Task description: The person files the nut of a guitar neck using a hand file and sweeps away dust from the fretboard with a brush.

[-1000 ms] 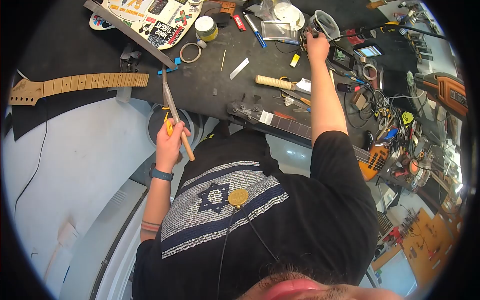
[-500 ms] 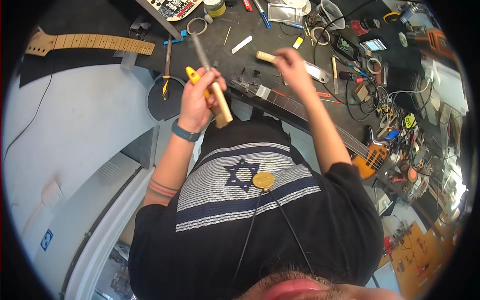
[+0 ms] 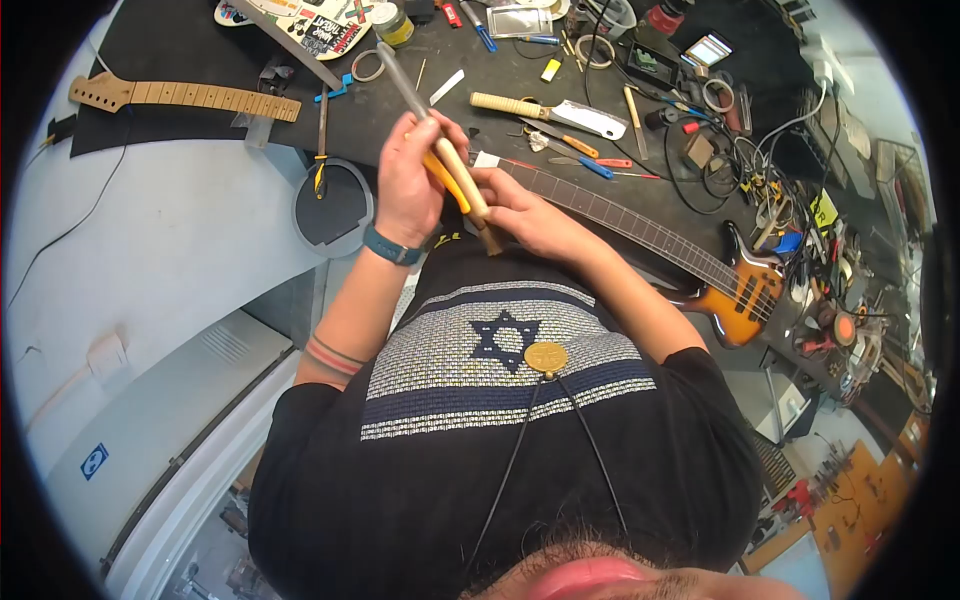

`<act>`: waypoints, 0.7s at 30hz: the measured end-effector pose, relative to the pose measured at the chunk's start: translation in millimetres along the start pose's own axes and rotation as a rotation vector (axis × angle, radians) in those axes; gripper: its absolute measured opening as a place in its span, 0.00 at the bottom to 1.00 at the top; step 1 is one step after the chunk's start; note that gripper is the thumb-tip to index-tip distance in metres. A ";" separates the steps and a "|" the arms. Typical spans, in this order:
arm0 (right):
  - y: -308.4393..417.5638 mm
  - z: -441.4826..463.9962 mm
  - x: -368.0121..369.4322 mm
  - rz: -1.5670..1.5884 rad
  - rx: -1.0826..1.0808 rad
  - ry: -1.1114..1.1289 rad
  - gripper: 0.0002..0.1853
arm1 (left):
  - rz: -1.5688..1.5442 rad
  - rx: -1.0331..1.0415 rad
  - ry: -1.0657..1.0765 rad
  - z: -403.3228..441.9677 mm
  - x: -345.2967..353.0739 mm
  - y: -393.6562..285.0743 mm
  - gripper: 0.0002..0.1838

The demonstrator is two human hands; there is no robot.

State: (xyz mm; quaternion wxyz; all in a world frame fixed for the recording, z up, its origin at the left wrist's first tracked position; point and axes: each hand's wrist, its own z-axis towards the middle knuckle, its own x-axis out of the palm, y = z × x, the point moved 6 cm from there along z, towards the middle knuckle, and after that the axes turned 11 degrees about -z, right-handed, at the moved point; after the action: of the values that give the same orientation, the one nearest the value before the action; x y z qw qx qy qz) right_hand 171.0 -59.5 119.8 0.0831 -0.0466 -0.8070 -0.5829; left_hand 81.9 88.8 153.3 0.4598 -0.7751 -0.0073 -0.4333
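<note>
My left hand [image 3: 412,170], with a watch on its wrist, is closed around a file [image 3: 463,178] with a pale wooden handle and a long grey blade pointing away from me. In the same grip are a yellow-handled tool [image 3: 447,182], its working end hidden, and a brush [image 3: 490,240] with brown bristles. My right hand [image 3: 525,218] is closed at the near end of the file's handle, its fingers partly hidden. Just beyond my hands, a broad shiny-bladed tool [image 3: 590,119] with a ribbed pale handle lies on the bench.
A sunburst bass guitar [image 3: 740,295] lies along the bench edge at right. Orange-handled [image 3: 575,146] and blue-handled [image 3: 595,168] tools lie beyond its neck. At left is a loose guitar neck [image 3: 190,95]. Tangled cables and tools [image 3: 790,215] crowd the right side.
My right hand has come back from over the bench to the file's handle, uncovering the ribbed-handled tool. My left hand still holds the bundle, now nearer the middle and turned.
</note>
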 end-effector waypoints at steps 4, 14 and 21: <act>-35.5 -25.1 -28.8 -0.140 0.085 -0.048 0.21 | 0.175 0.176 0.012 17.3 -6.2 -49.7 0.08; -113.7 -62.8 -128.9 -0.241 0.254 -0.470 0.21 | 0.775 0.121 -0.147 -26.9 -51.9 -39.2 0.16; -104.3 -29.8 -132.8 -0.182 0.255 -0.402 0.18 | 0.579 0.097 -0.192 -53.4 -60.8 -40.8 0.17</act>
State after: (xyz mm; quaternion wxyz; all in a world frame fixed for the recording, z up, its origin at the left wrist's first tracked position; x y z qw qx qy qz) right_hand 285.8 -117.9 6.7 -0.1265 -0.0777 -0.8751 -0.4607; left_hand -8.3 97.4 151.6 0.5979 -0.7595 0.1496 -0.2081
